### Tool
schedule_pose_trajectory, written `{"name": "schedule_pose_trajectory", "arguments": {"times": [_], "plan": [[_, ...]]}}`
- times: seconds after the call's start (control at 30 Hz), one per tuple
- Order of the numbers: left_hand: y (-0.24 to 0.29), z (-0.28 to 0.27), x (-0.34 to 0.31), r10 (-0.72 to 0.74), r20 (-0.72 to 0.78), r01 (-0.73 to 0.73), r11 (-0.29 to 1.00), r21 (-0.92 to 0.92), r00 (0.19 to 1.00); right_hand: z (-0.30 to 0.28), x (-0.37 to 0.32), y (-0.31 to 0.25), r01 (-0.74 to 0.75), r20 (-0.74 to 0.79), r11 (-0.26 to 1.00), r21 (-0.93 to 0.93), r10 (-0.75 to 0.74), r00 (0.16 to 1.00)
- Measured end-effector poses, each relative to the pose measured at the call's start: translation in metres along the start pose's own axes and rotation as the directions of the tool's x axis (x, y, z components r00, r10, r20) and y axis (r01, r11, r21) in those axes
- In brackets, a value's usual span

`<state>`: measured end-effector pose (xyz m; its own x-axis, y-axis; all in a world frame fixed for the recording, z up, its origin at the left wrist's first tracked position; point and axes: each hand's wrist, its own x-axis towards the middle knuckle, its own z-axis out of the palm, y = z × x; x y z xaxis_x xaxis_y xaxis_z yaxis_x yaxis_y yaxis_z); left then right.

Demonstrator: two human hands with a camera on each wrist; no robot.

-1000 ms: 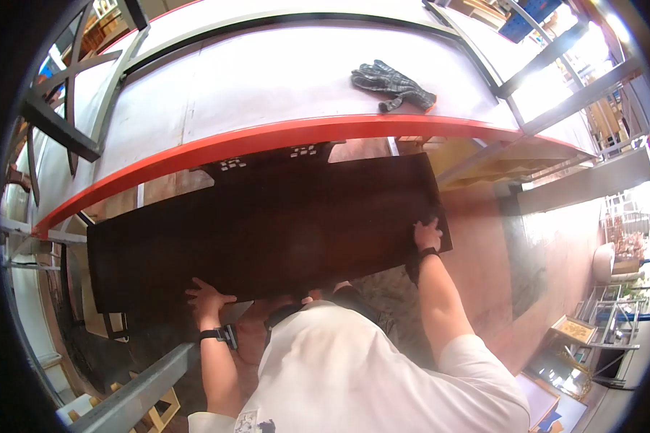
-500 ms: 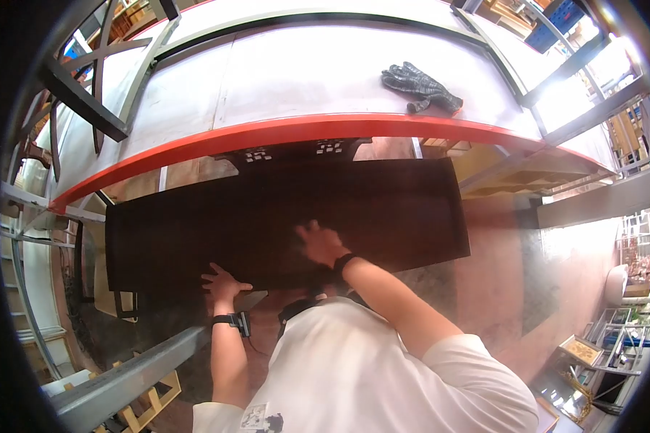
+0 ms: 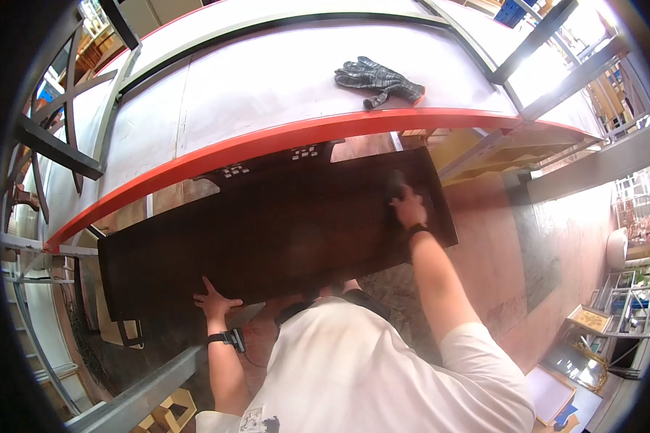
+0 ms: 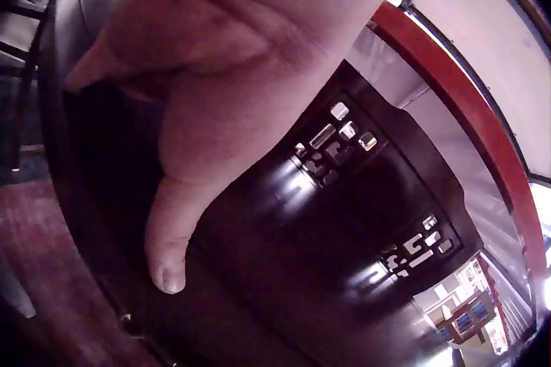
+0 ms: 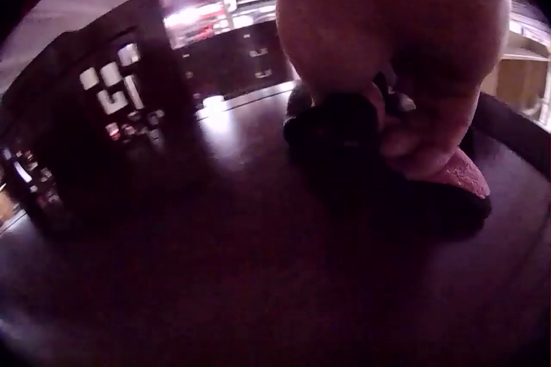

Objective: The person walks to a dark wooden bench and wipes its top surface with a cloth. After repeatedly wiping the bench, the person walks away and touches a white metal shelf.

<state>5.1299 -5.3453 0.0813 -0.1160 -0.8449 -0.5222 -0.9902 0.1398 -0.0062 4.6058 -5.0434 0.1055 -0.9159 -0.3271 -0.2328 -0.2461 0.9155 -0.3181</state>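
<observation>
A long dark brown wooden top (image 3: 267, 224) lies before me, with an openwork back panel (image 4: 396, 169) standing along its far side. My left hand (image 3: 215, 300) rests on its near edge, left of the middle, fingers spread and thumb straight. Toward the right end, my right hand (image 3: 412, 209) grips a dark pad (image 5: 344, 130) against the surface. In the right wrist view my fingers curl over this pad, and a pinkish, rough-looking patch shows beside them. Its exact kind I cannot tell.
Beyond the top runs a red-edged rack shelf (image 3: 282, 133) with a pale deck, bearing a dark grey glove (image 3: 377, 81). A grey metal beam (image 3: 137, 390) crosses at lower left. Framed pieces (image 3: 588, 317) stand at the right.
My right hand swept from the right end to the middle of the top, then back out to the right and farther from me. The left hand stays at the near edge.
</observation>
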Motion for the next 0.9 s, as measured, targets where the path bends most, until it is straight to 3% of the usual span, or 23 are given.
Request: {"name": "schedule_pose_trajectory", "arguments": {"times": [0.03, 0.13, 0.23, 0.27, 0.33, 0.37, 0.47, 0.53, 0.57, 0.63, 0.7, 0.77, 0.8, 0.9], "plan": [[-0.004, 0.006, 0.006, 0.021, -0.001, -0.021, 1.0, 0.008, 1.0, 0.005, 0.013, 0.038, -0.072, -0.081, 0.997, -0.042, 0.068, 0.994], [-0.005, 0.01, 0.008, 0.022, 0.008, -0.022, 1.0, 0.014, 1.0, -0.023, -0.011, 0.102, -0.355, -0.164, 0.933, 0.056, 0.359, 0.919], [0.004, -0.002, -0.005, -0.022, 0.013, 0.023, 0.999, -0.032, 1.0, -0.006, -0.037, 0.145, -0.366, -0.303, 0.931, -0.001, 0.348, 0.887], [0.005, -0.003, -0.007, -0.018, 0.022, 0.019, 0.999, -0.031, 1.0, -0.009, -0.044, 0.14, -0.371, -0.304, 0.928, -0.008, 0.351, 0.885], [0.005, -0.003, -0.007, -0.025, 0.023, 0.026, 0.999, -0.039, 0.999, -0.004, -0.056, 0.129, -0.551, -0.274, 0.831, 0.073, 0.548, 0.79], [0.002, 0.002, -0.002, -0.021, 0.023, 0.022, 0.999, -0.04, 1.0, 0.0, -0.057, 0.13, -0.552, -0.276, 0.831, 0.075, 0.549, 0.789], [-0.005, 0.002, -0.002, 0.057, -0.032, -0.058, 0.997, -0.044, 0.998, 0.007, -0.061, 0.115, -0.454, -0.317, 0.89, 0.038, 0.442, 0.839], [0.009, -0.012, -0.015, -0.034, 0.021, 0.035, 0.999, -0.039, 0.999, 0.0, -0.066, 0.097, -0.314, -0.115, 0.949, -0.042, 0.307, 0.945], [0.008, -0.012, -0.015, -0.067, 0.014, 0.067, 0.997, -0.049, 0.998, 0.004, -0.066, 0.092, -0.282, -0.1, 0.958, -0.044, 0.277, 0.956], [0.004, -0.008, -0.012, -0.023, 0.017, 0.023, 0.999, -0.023, 1.0, 0.012, -0.067, 0.069, -0.051, -0.069, 0.995, -0.084, 0.045, 0.997], [0.008, -0.012, -0.015, -0.068, 0.019, 0.068, 0.998, -0.016, 0.998, 0.016, -0.072, 0.032, -0.014, 0.008, 0.995, -0.096, 0.014, 1.0], [0.011, -0.019, -0.021, -0.102, 0.027, 0.102, 0.995, -0.002, 0.994, 0.03, -0.075, 0.003, 0.179, 0.082, 0.979, -0.101, -0.171, 0.982], [0.011, -0.022, -0.023, -0.076, 0.041, 0.077, 0.997, -0.025, 0.996, 0.034, -0.081, -0.016, 0.199, 0.096, 0.975, -0.095, -0.19, 0.977], [0.012, -0.026, -0.03, -0.049, 0.058, 0.052, 0.997, -0.054, 0.997, 0.05, -0.103, -0.086, 0.463, 0.253, 0.884, -0.067, -0.433, 0.865]]}}
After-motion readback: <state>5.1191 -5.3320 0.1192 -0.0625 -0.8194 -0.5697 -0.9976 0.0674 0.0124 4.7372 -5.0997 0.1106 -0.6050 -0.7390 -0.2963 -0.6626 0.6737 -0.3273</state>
